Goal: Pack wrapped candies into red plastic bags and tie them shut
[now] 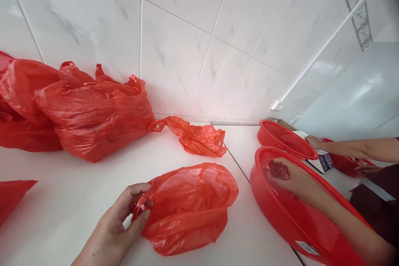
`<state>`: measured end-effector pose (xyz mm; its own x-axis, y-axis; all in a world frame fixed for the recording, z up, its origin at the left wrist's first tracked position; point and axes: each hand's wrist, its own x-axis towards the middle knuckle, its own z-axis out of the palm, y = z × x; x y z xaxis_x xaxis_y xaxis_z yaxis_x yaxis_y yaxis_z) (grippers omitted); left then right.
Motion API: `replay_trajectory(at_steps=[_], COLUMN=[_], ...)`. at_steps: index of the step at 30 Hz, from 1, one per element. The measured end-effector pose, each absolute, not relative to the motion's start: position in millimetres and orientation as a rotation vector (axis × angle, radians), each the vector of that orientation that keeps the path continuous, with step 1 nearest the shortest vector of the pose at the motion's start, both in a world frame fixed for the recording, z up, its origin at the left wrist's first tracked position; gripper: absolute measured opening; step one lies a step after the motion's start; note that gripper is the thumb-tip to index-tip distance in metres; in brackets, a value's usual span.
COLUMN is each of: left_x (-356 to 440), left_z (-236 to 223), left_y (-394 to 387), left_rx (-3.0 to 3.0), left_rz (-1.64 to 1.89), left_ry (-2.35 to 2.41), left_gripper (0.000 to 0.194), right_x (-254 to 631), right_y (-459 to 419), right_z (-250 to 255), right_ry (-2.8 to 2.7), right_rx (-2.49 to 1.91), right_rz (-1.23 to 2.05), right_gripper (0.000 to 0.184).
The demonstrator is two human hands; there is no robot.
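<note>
My left hand point(123, 220) is closed on the gathered handle of a red plastic bag point(187, 203). The bag lies on the white table, its mouth spread wide. Inside the near red perforated basket point(268, 203) is my right hand point(288, 176), fingers curled by the left wall. Something small, dark red and shiny shows at those fingers; its kind is too blurred to tell. A crumpled red plastic bag point(199, 137) rests just behind the spread one.
Full red plastic bags point(99, 116) stand at the left by the tiled wall. At the right are a second red basket point(280, 133), a white box point(324, 162), and another person's arms point(358, 149) at a further red basket point(343, 166).
</note>
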<state>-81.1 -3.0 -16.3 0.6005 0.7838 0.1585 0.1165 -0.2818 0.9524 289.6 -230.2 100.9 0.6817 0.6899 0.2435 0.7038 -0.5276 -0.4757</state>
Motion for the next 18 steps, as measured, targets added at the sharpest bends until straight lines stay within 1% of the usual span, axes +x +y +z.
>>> replay_trajectory(at_steps=[2,3,6,8,10,12,14,15,16,18], left_x=[-81,-81,-81,-81,-81,-81,-80,-79,-79,-79], left_z=[-16,-15,-15,-15,-13,-10,-6,-5,-5,-7], left_y=[-3,-3,-4,-5,-7,-8,-10,-10,-9,-8], left_rx=[1.769,1.770,1.770,1.752,1.723,1.701,1.698,1.703,1.708,1.710], left_rz=[0.772,0.772,0.769,0.764,0.755,0.753,0.759,0.767,0.770,0.772], left_ry=[0.721,0.719,0.711,0.700,0.701,0.709,0.698,0.690,0.679,0.679], left_gripper=[0.027,0.028,0.033,0.036,0.037,0.035,0.032,0.030,0.029,0.028], right_x=[273,260,210,179,156,143,143,147,155,177], right_y=[-220,-212,-182,-159,-137,-121,-116,-117,-121,-136], right_z=[117,124,136,134,128,124,126,129,133,143], right_ry=[-1.118,-1.169,-1.532,-1.884,-2.189,-2.368,-2.368,-2.290,-2.166,-1.834], right_rx=[-2.321,-2.288,-2.118,-2.104,-2.052,-1.969,-1.945,-1.980,-2.049,-2.249], right_rz=[0.004,0.006,0.053,0.146,0.127,0.093,0.096,0.085,0.052,-0.081], right_gripper=[0.036,0.036,0.028,0.029,0.032,0.035,0.047,0.052,0.054,0.042])
